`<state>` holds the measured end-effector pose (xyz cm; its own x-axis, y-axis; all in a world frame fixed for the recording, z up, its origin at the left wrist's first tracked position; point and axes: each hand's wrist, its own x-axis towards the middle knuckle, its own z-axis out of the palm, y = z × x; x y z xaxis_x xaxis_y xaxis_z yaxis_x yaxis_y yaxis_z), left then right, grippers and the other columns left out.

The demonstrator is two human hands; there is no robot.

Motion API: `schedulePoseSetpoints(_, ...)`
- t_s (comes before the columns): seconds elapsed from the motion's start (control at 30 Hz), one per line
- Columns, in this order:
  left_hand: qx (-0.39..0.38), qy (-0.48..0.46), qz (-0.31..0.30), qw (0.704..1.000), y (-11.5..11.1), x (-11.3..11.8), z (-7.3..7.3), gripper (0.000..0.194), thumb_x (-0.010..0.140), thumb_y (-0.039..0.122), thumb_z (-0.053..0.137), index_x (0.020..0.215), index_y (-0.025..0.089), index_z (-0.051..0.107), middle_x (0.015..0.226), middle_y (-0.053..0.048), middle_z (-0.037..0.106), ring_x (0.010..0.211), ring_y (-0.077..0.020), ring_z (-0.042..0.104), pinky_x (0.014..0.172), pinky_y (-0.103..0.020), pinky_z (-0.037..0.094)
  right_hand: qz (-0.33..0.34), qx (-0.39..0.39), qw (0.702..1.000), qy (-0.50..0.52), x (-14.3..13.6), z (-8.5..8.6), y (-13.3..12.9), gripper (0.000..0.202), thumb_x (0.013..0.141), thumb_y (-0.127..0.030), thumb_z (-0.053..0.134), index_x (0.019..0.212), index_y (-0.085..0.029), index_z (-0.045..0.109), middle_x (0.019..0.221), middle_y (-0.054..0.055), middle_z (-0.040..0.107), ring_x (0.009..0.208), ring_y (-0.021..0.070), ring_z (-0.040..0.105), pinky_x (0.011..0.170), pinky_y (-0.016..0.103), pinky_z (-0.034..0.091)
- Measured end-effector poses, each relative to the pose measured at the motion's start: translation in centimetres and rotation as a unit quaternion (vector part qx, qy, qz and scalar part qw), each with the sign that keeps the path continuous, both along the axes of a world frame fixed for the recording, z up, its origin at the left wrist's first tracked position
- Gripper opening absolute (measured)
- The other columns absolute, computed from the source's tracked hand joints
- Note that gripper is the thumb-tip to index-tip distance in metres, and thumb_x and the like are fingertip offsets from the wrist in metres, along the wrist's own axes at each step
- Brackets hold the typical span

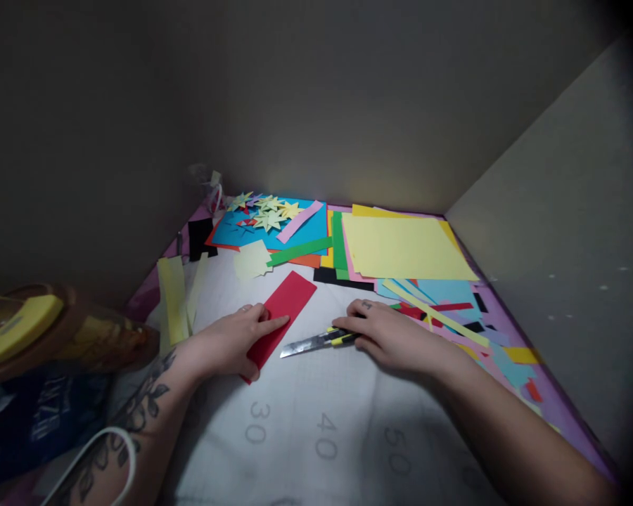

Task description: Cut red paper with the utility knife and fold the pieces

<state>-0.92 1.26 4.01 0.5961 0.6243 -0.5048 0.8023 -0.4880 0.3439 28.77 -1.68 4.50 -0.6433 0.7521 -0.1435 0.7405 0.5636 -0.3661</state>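
A red paper strip [294,292] lies slanted on the white sheet with printed numbers [290,407]. My left hand [237,339] rests on its lower left part, index finger stretched across it and thumb at the near end, fingers apart. To the right, my right hand [382,330] has its fingers round a black and yellow utility knife [304,345]. The knife lies low over the sheet, its blade out and pointing left, a short gap from the red strip. Part of the knife's handle is hidden under my right hand.
Folded paper stars [270,218] lie on blue paper [300,239] at the back. Yellow sheets [406,246] are stacked back right, with coloured scraps [511,365] along the right edge. A jar with a yellow lid [21,329] stands left, near pale strips [175,299].
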Motion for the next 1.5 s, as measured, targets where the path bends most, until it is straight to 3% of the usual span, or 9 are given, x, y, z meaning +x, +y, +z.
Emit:
schedulePoseSetpoints(0.1,0.0,0.001,0.015,1.0,-0.1,0.1,0.2,0.102,0.057,0.032,0.069,0.144,0.036,0.016,0.122,-0.006,0.044,0.105,-0.0261,0.045,0.078,-0.029,0.043,-0.033,0.02,0.999,0.038,1.0,-0.1,0.8,0.042,0.085,-0.014,0.047,0.125,-0.027,0.051,0.108,0.006,0.054,0.095,0.0191,0.052,0.082,0.032,0.042)
schedulePoseSetpoints(0.27,-0.003,-0.006,0.014,1.0,-0.1,0.1,0.4,0.103,0.056,0.027,0.07,0.144,0.04,0.017,0.121,-0.005,0.044,0.105,-0.0256,0.045,0.079,-0.029,0.042,-0.171,0.199,0.965,-0.009,1.6,-3.1,2.9,0.041,0.087,-0.017,0.047,0.127,-0.02,0.053,0.109,0.013,0.054,0.101,0.026,0.049,0.086,0.04,0.039)
schedulePoseSetpoints(0.43,0.0,-0.008,0.016,1.0,-0.2,0.1,0.1,0.106,0.055,0.024,0.07,0.142,0.045,0.014,0.121,-0.003,0.043,0.106,-0.025,0.045,0.081,-0.029,0.042,-0.162,0.258,0.95,-0.075,1.1,-5.4,4.4,0.041,0.088,-0.015,0.045,0.128,-0.025,0.053,0.114,0.015,0.055,0.103,0.0278,0.047,0.085,0.042,0.034)
schedulePoseSetpoints(0.6,-0.002,-0.004,0.01,1.0,-0.2,0.0,0.0,0.107,0.055,0.025,0.07,0.142,0.047,0.012,0.121,-0.002,0.042,0.102,-0.0244,0.046,0.079,-0.029,0.042,-0.172,0.254,0.948,-0.079,1.2,-5.8,4.9,0.042,0.088,-0.015,0.045,0.128,-0.025,0.053,0.114,0.015,0.056,0.102,0.0275,0.047,0.083,0.04,0.033)
schedulePoseSetpoints(0.73,0.001,-0.002,0.021,1.0,-0.2,0.2,0.3,0.107,0.055,0.024,0.07,0.142,0.047,0.012,0.118,-0.003,0.044,0.101,-0.0253,0.046,0.075,-0.028,0.042,-0.139,0.224,0.962,-0.067,1.4,-5.5,4.6,0.04,0.089,-0.015,0.044,0.126,-0.026,0.055,0.113,0.013,0.056,0.101,0.0256,0.048,0.084,0.038,0.032)
schedulePoseSetpoints(0.93,-0.007,0.005,0.026,1.0,-0.3,0.4,0.6,0.113,0.054,0.023,0.071,0.143,0.044,0.004,0.12,-0.004,0.044,0.102,-0.0253,0.045,0.076,-0.028,0.042,-0.072,0.187,0.978,-0.057,0.0,-3.9,2.5,0.041,0.088,-0.015,0.045,0.126,-0.027,0.054,0.112,0.012,0.055,0.102,0.0251,0.047,0.086,0.038,0.032)
schedulePoseSetpoints(1.17,-0.003,0.002,0.017,1.0,-0.2,0.3,0.4,0.109,0.056,0.024,0.07,0.144,0.041,0.008,0.119,-0.004,0.044,0.102,-0.0251,0.045,0.077,-0.029,0.042,-0.009,0.113,0.993,-0.035,-2.7,-2.0,0.2,0.043,0.086,-0.015,0.049,0.127,-0.027,0.052,0.107,0.011,0.056,0.094,0.0228,0.048,0.082,0.036,0.032)
schedulePoseSetpoints(1.33,-0.006,0.002,-0.004,1.0,0.0,0.2,0.2,0.1,0.057,0.026,0.071,0.14,0.047,0.021,0.117,-0.003,0.043,0.101,-0.0243,0.045,0.079,-0.029,0.041,-0.005,0.113,0.993,-0.032,-2.5,-2.6,0.3,0.043,0.087,-0.014,0.048,0.128,-0.027,0.052,0.107,0.011,0.056,0.095,0.0228,0.048,0.082,0.036,0.032)
schedulePoseSetpoints(1.5,0.005,0.007,-0.02,1.0,0.1,0.0,-0.3,0.096,0.055,0.034,0.073,0.139,0.045,0.027,0.119,-0.004,0.042,0.105,-0.0262,0.043,0.083,-0.031,0.041,-0.005,0.143,0.989,-0.036,-2.4,-3.2,0.4,0.043,0.089,-0.011,0.042,0.127,-0.026,0.053,0.11,0.013,0.055,0.098,0.0241,0.046,0.085,0.038,0.031)
